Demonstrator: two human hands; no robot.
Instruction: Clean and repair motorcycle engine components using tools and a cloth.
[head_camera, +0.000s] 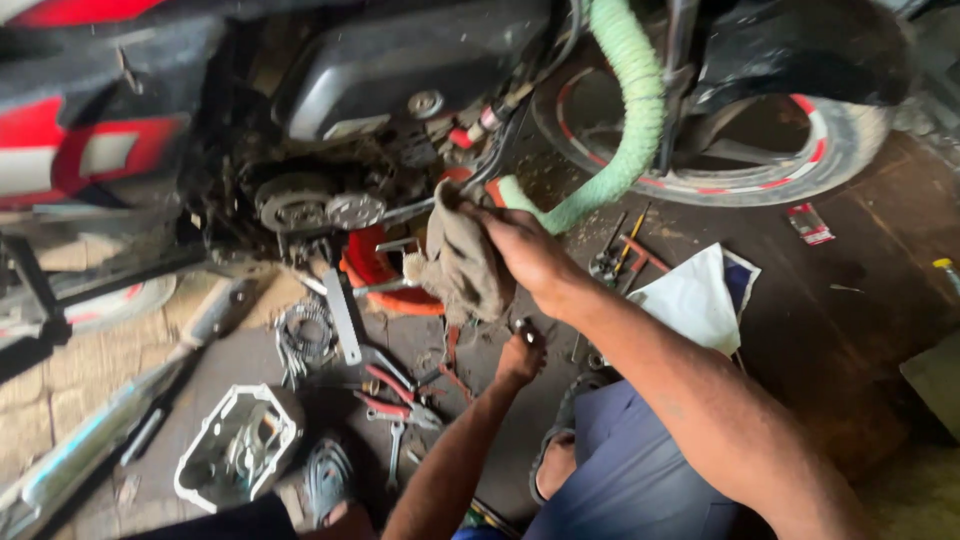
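Observation:
My right hand grips a dirty brown rag and presses it against the side of the motorcycle engine, just below a green wrapped hose. Lower down, my left hand is closed near the floor with a small shiny metal piece showing at its top. Round clutch parts on the engine sit to the left of the rag. An orange basin lies under the engine, partly hidden by the rag.
Red-handled pliers, a spanner and other tools lie on the dark floor. A grey engine cover is at lower left, ring-shaped plates nearby. A white cloth and the rear wheel are to the right.

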